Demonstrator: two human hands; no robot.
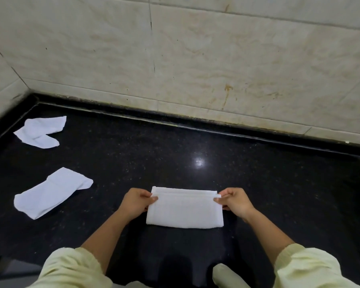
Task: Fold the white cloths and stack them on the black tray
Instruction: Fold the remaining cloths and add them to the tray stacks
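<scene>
Cloth folding is the step in hand: a white cloth [184, 210] lies flat on the black counter [258, 173] between the two grips, already doubled into a neat rectangle with its layered edges on the far side. The left grip [136, 201] pinches the far left corner between thumb and fingers. The right grip [234, 201] pinches the far right corner the same way.

As I judge it, either this fold is being squared up or another is about to start. The next move calls for both corners to travel together so the edges stay in line, then a flattening press.

Well to the left of the left grip a second cloth [50, 193] lies loosely rumpled. Beyond it, nearer the tiled wall [195, 59], is a third cloth [41, 130]. The two lie apart and neither is folded yet. The black tray does not show, so where the stack goes cannot be told.
</scene>
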